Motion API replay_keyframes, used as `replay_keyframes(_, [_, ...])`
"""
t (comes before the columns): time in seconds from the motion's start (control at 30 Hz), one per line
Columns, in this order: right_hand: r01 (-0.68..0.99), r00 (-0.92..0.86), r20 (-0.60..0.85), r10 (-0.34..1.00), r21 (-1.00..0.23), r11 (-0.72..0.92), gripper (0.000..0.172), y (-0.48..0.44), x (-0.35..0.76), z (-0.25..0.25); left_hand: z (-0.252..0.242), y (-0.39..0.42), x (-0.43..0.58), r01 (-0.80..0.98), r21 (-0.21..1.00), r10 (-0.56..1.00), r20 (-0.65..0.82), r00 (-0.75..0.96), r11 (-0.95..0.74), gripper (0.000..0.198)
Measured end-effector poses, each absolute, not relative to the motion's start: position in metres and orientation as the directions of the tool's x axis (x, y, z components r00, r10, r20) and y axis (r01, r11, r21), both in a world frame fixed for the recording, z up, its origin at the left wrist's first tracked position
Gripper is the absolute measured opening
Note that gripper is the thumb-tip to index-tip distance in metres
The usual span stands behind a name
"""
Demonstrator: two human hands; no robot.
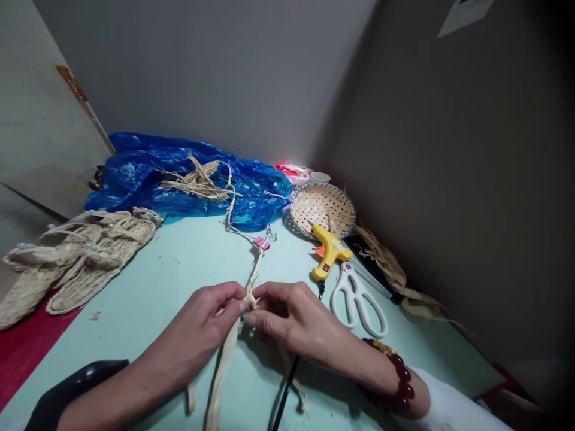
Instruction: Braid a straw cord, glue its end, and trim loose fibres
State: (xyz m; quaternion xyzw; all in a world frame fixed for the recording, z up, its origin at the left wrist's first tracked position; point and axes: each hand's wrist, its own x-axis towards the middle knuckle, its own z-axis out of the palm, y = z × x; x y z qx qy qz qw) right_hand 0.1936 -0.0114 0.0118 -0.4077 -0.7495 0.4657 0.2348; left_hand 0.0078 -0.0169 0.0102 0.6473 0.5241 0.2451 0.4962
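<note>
A pale straw braid [254, 272] runs down from a pink binder clip [262, 243] toward me. My left hand [220, 311] pinches it at its lower end, thumb and forefinger closed on the strands. From the other side my right hand [287, 308] grips the same spot, its fingertips almost meeting those of the left. Below the hands a wide loose strand [223, 371] hangs toward the table's near edge, with shorter ends on either side. Fingers partly cover the strands where they cross.
Woven straw sandals [94, 257] lie at the left. Behind, dry straw [197, 179] rests on a blue plastic bag [148, 161]. To the right are a woven basket [314, 206], a yellow glue gun [331, 251] and white-handled scissors [359, 302]. A black cord [287, 392] passes below my right hand.
</note>
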Motion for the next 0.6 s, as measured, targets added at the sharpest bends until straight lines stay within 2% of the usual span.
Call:
replay_keyframes(0.13, [0.453, -0.532, 0.098, 0.841, -0.807, 0.380, 0.023, -0.009, 0.194, 0.012, 0.010, -0.016, 0.007, 0.458, 0.888, 0.923, -0.211, 0.322, 0.043, 0.022])
replay_keyframes(0.33, [0.469, -0.501, 0.107, 0.859, -0.800, 0.373, 0.022, -0.002, 0.194, 0.009, 0.006, -0.012, 0.008, 0.370, 0.917, 0.889, -0.290, 0.355, 0.151, 0.027])
replay_keyframes(0.43, [0.462, -0.500, 0.038, 0.865, -0.833, 0.303, 0.022, -0.001, 0.196, 0.009, 0.004, -0.012, 0.007, 0.335, 0.920, 0.879, -0.324, 0.350, 0.205, 0.028])
replay_keyframes(0.53, [0.292, -0.558, -0.062, 0.828, -0.948, 0.125, 0.022, 0.002, 0.198, 0.004, 0.003, -0.013, 0.008, 0.352, 0.918, 0.889, -0.309, 0.337, 0.186, 0.026])
replay_keyframes(0.6, [0.241, -0.571, -0.079, 0.817, -0.968, 0.074, 0.026, 0.004, 0.198, 0.000, 0.004, -0.014, 0.009, 0.390, 0.909, 0.900, -0.284, 0.330, 0.144, 0.024])
